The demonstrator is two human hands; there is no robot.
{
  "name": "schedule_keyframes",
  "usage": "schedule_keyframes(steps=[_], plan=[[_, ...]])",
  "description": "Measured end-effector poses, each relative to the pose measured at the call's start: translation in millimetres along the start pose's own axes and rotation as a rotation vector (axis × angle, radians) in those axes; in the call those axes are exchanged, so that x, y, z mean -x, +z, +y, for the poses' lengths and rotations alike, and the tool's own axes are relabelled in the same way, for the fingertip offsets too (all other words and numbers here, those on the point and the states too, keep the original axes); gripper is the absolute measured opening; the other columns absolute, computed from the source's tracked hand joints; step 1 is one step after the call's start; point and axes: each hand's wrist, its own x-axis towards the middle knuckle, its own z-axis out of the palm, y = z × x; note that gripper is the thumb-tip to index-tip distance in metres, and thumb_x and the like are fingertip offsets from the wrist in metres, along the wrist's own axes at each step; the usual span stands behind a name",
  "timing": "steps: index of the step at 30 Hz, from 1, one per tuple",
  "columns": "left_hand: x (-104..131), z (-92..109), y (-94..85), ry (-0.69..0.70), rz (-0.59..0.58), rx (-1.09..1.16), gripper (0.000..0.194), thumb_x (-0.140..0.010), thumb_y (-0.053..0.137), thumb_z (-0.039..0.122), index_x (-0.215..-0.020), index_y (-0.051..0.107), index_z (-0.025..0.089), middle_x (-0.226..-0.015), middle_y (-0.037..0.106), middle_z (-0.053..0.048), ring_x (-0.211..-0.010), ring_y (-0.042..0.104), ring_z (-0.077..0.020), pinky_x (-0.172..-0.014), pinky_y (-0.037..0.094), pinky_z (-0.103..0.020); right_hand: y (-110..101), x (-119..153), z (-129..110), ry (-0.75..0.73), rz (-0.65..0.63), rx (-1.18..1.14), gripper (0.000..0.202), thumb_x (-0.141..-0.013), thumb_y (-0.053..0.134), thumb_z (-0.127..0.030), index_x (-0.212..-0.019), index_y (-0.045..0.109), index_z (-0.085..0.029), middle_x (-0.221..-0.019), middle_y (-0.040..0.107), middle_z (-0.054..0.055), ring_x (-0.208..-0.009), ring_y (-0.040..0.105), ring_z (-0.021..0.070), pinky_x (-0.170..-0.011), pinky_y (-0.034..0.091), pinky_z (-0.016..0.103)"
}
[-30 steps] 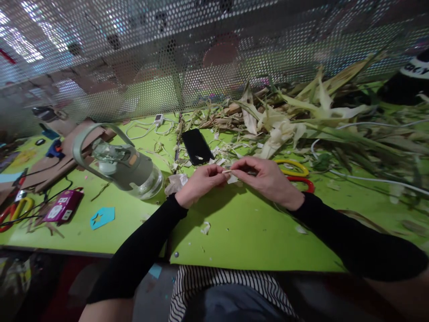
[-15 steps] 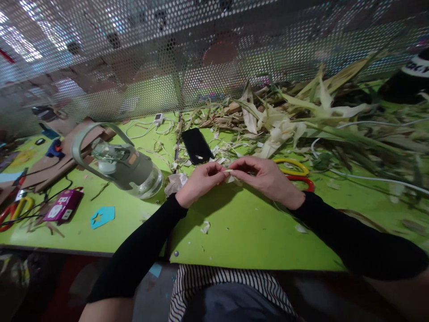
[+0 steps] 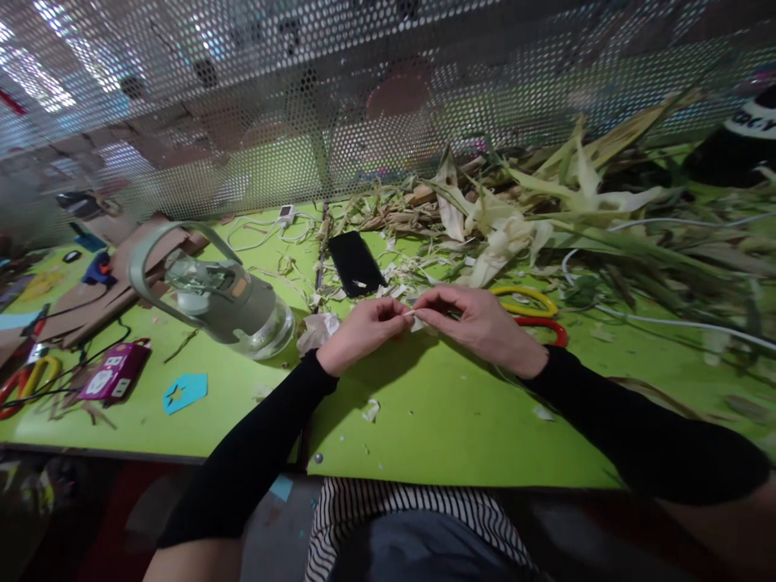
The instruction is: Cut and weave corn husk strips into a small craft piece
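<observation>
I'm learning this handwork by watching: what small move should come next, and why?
Probably a gentle twist of the small pale piece: the left hand and right hand appear to pinch it close together, above the green table.

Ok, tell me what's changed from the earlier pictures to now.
Very little: the pale strip looks slightly turned between the fingertips, though it is too small to tell how. The left hand and right hand have taken up or let go of nothing visible. Bottle, phone and corn husks stayed put.
</observation>
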Motion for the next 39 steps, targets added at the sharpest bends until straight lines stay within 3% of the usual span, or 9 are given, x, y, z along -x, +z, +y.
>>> schedule_keyframes(steps=[8,12,17,24,33,39], plan=[[0.2,2.1,-6.6,-0.064,-0.041,0.045,0.015,-0.082,0.073,0.025,-0.077,0.063,0.014,-0.070,0.060,0.003,-0.065,0.051,-0.0074,-0.070,0.037,-0.024,-2.2,1.0,-2.2,-0.072,-0.024,0.045,0.017,-0.092,0.065,-0.038,-0.088,0.074,-0.024,-0.088,0.078,0.006,-0.079,0.069,0.0222,-0.076,0.054,0.038],[1.2,1.6,-5.9,-0.052,-0.027,0.083,0.025,-0.085,0.071,0.036,-0.074,0.062,0.015,-0.070,0.061,0.002,-0.066,0.053,-0.0081,-0.072,0.040,-0.025,-3.5,-0.1,-1.8,-0.082,-0.034,0.047,0.017,-0.093,0.065,-0.037,-0.088,0.075,-0.025,-0.089,0.078,0.006,-0.080,0.069,0.0225,-0.077,0.054,0.039],[0.8,0.2,-4.3,-0.035,-0.021,0.078,0.040,-0.078,0.080,0.050,-0.074,0.061,0.016,-0.069,0.059,0.002,-0.066,0.051,-0.0089,-0.070,0.041,-0.026,-0.9,-1.2,1.2,-0.038,-0.031,-0.012,0.020,-0.091,0.067,-0.042,-0.089,0.076,-0.024,-0.089,0.078,0.006,-0.081,0.069,0.0229,-0.076,0.054,0.039],[0.6,2.0,-2.6,-0.011,0.054,0.020,0.032,-0.080,0.078,0.043,-0.078,0.063,0.015,-0.070,0.058,0.003,-0.063,0.047,-0.0082,-0.064,0.035,-0.025,-1.0,-0.8,6.9,0.075,-0.062,-0.093,0.034,-0.089,0.070,-0.054,-0.096,0.077,-0.021,-0.093,0.079,0.007,-0.081,0.069,0.0230,-0.073,0.053,0.037],[2.3,6.5,-0.1,-0.021,0.072,-0.058,0.011,-0.081,0.070,0.022,-0.078,0.061,0.015,-0.065,0.052,0.006,-0.058,0.040,-0.0066,-0.061,0.029,-0.024,0.3,-0.5,0.7,0.012,-0.057,-0.063,0.026,-0.091,0.068,-0.047,-0.089,0.075,-0.022,-0.089,0.077,0.006,-0.080,0.069,0.0220,-0.075,0.054,0.037],[5.6,9.4,-4.0,-0.079,0.012,-0.106,0.015,-0.085,0.065,0.025,-0.074,0.059,0.016,-0.064,0.053,0.006,-0.059,0.043,-0.0077,-0.061,0.030,-0.024,1.5,0.3,-1.2,-0.088,-0.049,-0.015,0.019,-0.094,0.065,-0.038,-0.089,0.074,-0.023,-0.089,0.077,0.006,-0.080,0.069,0.0215,-0.075,0.054,0.037]])
